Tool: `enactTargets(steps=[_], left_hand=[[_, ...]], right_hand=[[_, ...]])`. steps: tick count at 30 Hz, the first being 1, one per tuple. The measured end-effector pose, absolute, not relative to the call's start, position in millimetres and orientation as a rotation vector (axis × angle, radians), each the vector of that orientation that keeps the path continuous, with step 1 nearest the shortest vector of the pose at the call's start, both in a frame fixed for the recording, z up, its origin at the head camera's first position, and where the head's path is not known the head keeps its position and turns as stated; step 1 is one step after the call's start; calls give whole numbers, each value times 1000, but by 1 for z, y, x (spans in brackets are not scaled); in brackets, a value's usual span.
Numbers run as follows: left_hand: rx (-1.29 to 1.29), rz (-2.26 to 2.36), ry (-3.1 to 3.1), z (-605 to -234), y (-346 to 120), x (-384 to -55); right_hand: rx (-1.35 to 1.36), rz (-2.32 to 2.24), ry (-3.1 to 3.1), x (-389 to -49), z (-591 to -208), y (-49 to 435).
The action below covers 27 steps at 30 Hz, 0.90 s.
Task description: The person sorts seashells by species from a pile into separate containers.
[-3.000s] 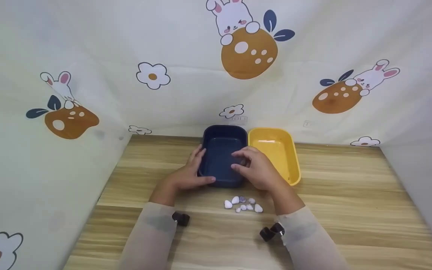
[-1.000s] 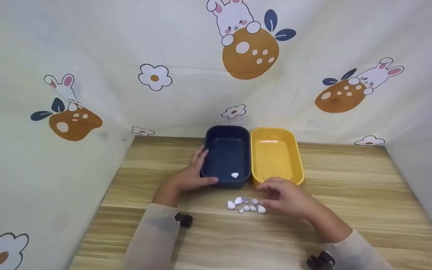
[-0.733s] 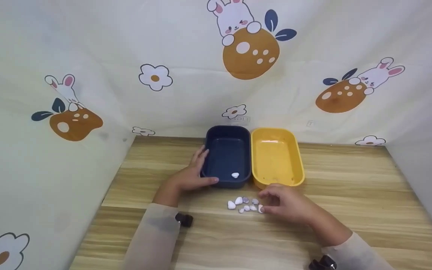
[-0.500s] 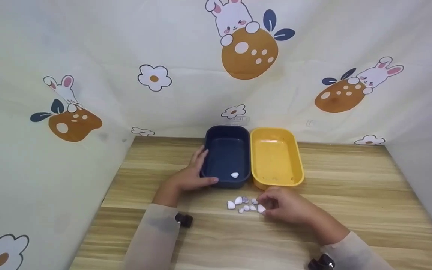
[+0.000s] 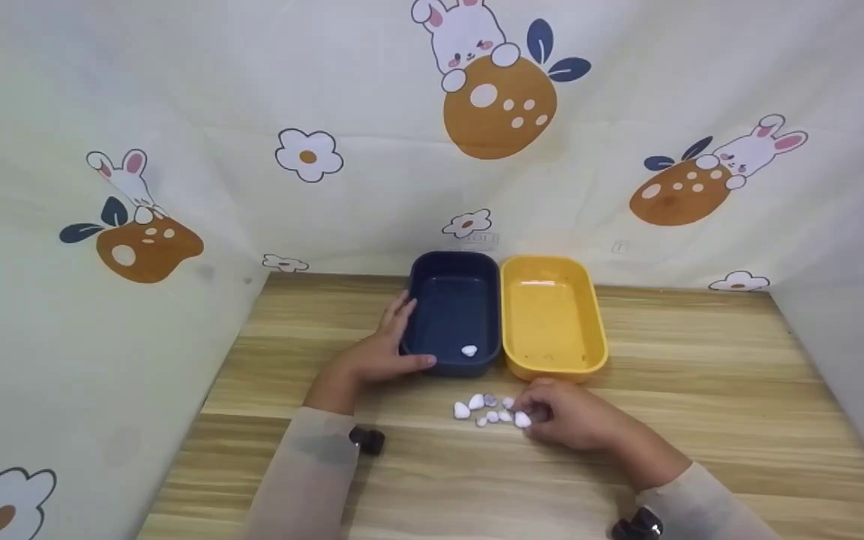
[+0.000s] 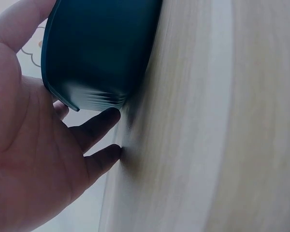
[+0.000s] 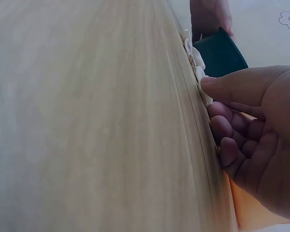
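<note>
In the head view my left hand [image 5: 372,356] rests at the near left corner of a dark blue bin [image 5: 453,319], thumb over the near rim. Its fingers stretch along the bin's left side, and in the left wrist view two fingertips [image 6: 111,116] reach the tabletop. One white pebble [image 5: 469,350] lies inside that bin near its front. My right hand [image 5: 571,416] is low over a small cluster of pebbles [image 5: 492,417], pinching the rightmost white pebble [image 5: 523,420] between thumb and forefinger. Its other fingers curl under the palm.
A yellow bin [image 5: 554,315] stands against the blue one's right side, with small specks on its floor. Both are at the back of a wood-grain table [image 5: 432,487]. A printed curtain [image 5: 372,202] encloses the back and sides.
My right hand has left the blue bin, where a white pebble now lies, and come down to the cluster's right end, its fingers closing on a pebble. My left hand stays put.
</note>
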<state>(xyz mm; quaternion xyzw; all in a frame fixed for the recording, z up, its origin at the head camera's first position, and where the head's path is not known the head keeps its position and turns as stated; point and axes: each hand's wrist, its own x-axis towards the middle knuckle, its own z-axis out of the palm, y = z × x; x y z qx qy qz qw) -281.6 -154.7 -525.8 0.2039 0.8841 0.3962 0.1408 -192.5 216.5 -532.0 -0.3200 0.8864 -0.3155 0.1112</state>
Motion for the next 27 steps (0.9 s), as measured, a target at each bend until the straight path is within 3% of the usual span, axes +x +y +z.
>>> enactTargets(steps=[27], left_hand=[[613, 1122, 2555, -523, -156, -281]], right_hand=[[-778, -1061, 2575, -188, -508, 198]])
